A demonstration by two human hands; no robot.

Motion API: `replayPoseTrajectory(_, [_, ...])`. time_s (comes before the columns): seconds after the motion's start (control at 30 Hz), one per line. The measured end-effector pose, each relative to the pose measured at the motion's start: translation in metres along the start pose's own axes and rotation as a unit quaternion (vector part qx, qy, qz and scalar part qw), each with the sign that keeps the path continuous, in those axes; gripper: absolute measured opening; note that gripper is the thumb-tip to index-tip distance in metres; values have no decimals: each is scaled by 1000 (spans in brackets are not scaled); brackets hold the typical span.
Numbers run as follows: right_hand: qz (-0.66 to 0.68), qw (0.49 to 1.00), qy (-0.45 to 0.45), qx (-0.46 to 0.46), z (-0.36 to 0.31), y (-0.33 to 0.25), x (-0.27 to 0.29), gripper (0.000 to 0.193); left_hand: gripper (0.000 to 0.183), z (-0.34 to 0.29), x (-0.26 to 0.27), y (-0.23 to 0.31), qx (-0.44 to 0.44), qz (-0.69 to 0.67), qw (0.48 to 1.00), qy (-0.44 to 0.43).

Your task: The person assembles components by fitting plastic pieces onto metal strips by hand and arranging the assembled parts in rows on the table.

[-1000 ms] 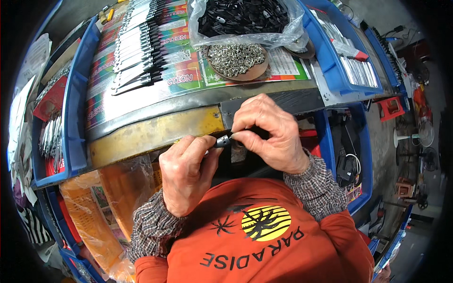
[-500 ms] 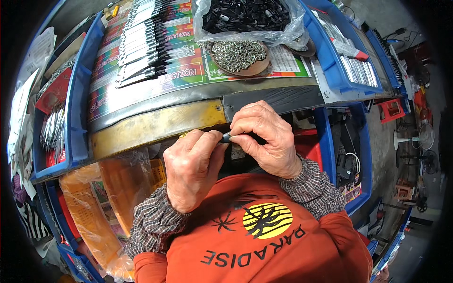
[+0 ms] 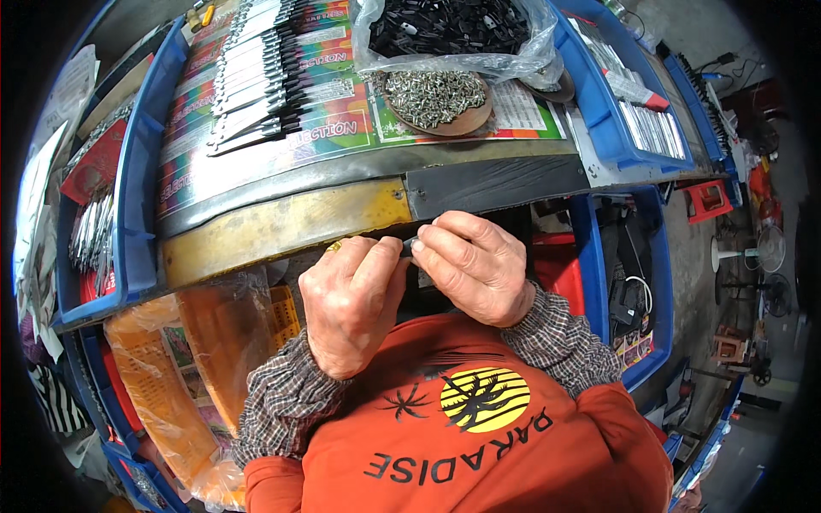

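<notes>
In front of my chest, just below the bench edge, both hands meet at a small dark grey piece (image 3: 408, 247). My left hand (image 3: 349, 299) is closed, thumb and fingers pinching its left side. My right hand (image 3: 477, 269) pinches the other end with thumb and fingertips. Most of the piece is hidden by the fingers, so its kind cannot be made out. Beyond the hands, a round brown dish (image 3: 457, 126) carries a heap of small shiny metal pins (image 3: 436, 98). Behind it, an open clear plastic bag (image 3: 410, 64) holds many small black parts (image 3: 449, 26).
Overlapping white strips with dark ends (image 3: 256, 77) lie on the bench's colourful printed sheets (image 3: 325, 128). Blue bins stand at left (image 3: 141, 179) and right (image 3: 611, 128). The yellow and black bench edge (image 3: 299, 218) runs before my hands. Orange plastic-wrapped crates (image 3: 205, 359) sit lower left.
My right hand has come lower and turned, its fingers now folding over the dark piece. My left hand has stayed nearly in place. Less of the piece shows now.
</notes>
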State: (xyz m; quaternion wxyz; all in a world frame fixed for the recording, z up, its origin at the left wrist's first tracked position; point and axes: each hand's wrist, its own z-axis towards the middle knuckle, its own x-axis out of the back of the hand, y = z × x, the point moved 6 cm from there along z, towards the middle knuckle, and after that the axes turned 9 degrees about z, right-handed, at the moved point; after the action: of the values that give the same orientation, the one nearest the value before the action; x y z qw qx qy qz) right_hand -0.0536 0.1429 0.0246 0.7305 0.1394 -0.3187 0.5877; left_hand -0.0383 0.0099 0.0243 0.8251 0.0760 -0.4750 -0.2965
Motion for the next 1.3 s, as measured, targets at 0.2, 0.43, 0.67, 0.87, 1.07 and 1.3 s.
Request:
replayPoseTrajectory(0.2, [173, 974, 28, -143, -4, 21, 0, 28, 22, 2, -1, -2, 13, -26, 1000, -8])
replayPoseTrajectory(0.43, [537, 716, 37, -444, -26, 38, -17, 19, 19, 6, 1, -2, 39, -102, 993, -44])
replayPoseTrajectory(0.67, [575, 684, 54, -445, -33, 36, -22, 15, 18, 4, -1, -1, 21, -109, 993, -45])
replayPoseTrajectory(0.87, [594, 662, 59, -453, -43, 40, -29, 15, 18, 2, -5, -2, 33, -115, 991, -62])
replayPoseTrajectory(1.07, [548, 698, 85, -452, -39, 40, -28, 16, 16, 0, -11, -5, 69, -117, 990, -37])
replayPoseTrajectory(1.3, [554, 680, 85, -473, -36, 42, -27, 15, 14, 3, -9, -4, 35, -74, 996, -20])
